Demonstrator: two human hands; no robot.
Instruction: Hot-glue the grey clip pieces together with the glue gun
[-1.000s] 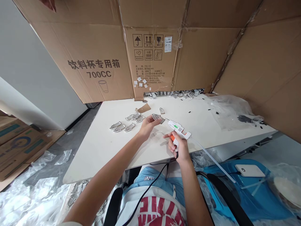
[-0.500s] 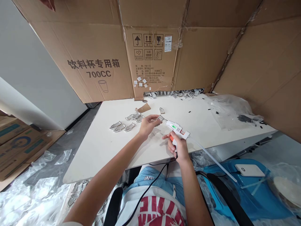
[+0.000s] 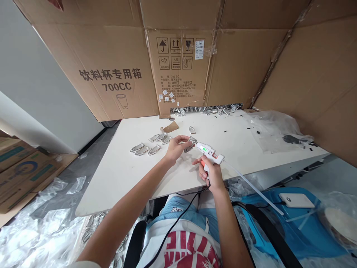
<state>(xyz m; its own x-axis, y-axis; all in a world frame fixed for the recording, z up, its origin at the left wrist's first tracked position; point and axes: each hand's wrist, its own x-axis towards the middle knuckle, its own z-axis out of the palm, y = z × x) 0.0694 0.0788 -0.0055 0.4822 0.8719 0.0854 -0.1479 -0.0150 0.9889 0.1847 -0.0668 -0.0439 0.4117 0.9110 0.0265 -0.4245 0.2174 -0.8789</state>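
My left hand [image 3: 176, 148] pinches a small silvery metal frame piece [image 3: 190, 143] above the white table [image 3: 117, 178]. In my right hand [image 3: 212, 172] is a white hot glue gun [image 3: 208, 152] with an orange trigger and a green lit display. The gun's nozzle points left and meets or nearly meets the metal piece; I cannot tell if they touch. A long translucent glue stick [image 3: 253, 188] sticks out of the gun's back. Left of my left hand lie several similar metal pieces [image 3: 142, 150], and a single one [image 3: 192, 130] lies beyond it.
Cardboard walls [image 3: 111, 48] stand along the table's back and right. More metal pieces [image 3: 195, 109] pile under the back wall. A scrap of brown card [image 3: 170, 127], small black bits [image 3: 225, 131] and a clear plastic bag [image 3: 275, 128] lie on the table. A blue plastic stool [image 3: 304, 238] holds a white power bank [image 3: 296, 200].
The metal piece in my left hand has turned, showing more of its lower side. The glue gun has shifted very slightly left and stays at the piece.
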